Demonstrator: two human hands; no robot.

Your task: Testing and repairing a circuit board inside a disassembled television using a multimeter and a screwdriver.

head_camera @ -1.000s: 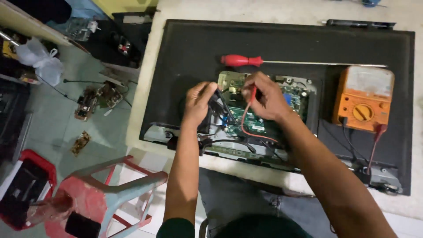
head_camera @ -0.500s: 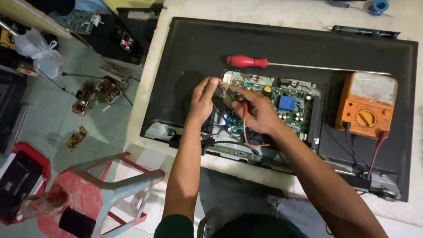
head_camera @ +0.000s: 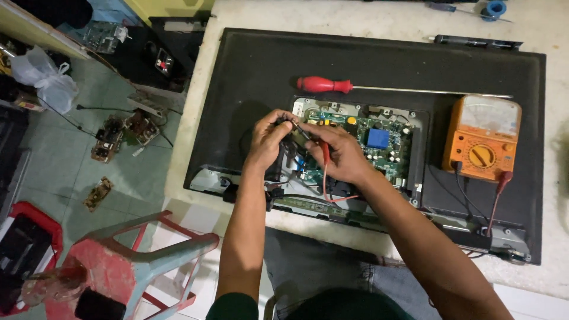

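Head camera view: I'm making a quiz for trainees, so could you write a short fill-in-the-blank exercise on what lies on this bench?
1. The screwdriver lying above the green circuit board has a ____ handle.
2. The multimeter to the right of the board has a casing coloured ____.
3. The right hand holds a thin probe coloured ____.
4. Both the right hand and the left hand are over the ____ end of the board.

Missing words: red; orange; red; left

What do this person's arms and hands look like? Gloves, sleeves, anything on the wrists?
Both forearms are bare. The left hand and right hand wear no gloves, and no watch, ring or strap shows on either. Only a dark green sleeve edge shows near the left upper arm, at the picture's bottom edge.
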